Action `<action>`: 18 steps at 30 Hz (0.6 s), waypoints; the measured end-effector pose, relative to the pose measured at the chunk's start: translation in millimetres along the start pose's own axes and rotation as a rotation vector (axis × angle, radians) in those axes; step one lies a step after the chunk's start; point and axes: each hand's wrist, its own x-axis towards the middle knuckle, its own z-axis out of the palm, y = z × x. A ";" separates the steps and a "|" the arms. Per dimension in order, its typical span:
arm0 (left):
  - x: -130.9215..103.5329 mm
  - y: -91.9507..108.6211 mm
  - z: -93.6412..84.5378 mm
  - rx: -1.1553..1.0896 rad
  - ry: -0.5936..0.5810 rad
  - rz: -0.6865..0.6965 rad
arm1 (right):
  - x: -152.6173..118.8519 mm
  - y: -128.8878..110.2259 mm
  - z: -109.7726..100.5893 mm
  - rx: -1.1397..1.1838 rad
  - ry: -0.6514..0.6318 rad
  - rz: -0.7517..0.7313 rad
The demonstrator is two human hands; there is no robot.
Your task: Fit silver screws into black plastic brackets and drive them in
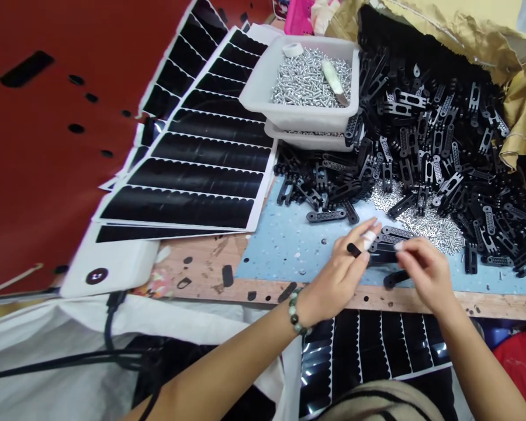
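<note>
One wood-patterned worktop (210, 251), partly covered by a blue mat (289, 251), bears a big heap of black plastic parts (438, 140), black-striped sheets (193, 149) and, between these, a white tub (307, 120) of silvery screws (307, 82). Near its front edge, the left hand (337, 275) has fingers loosely stretched and the right hand (427, 275) is half curled, thumb close to fingertips; I cannot tell whether either grips anything. Between them are a few loose black links (382, 257), just in front of tiny silvery pieces (433, 228).

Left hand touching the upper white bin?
Apart: the head view shows blue mat and black parts between the left hand and the upper white bin.
</note>
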 end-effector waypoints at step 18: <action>-4.7 -6.7 18.1 0.484 -0.060 0.127 | 17.3 35.6 13.9 0.255 0.180 0.479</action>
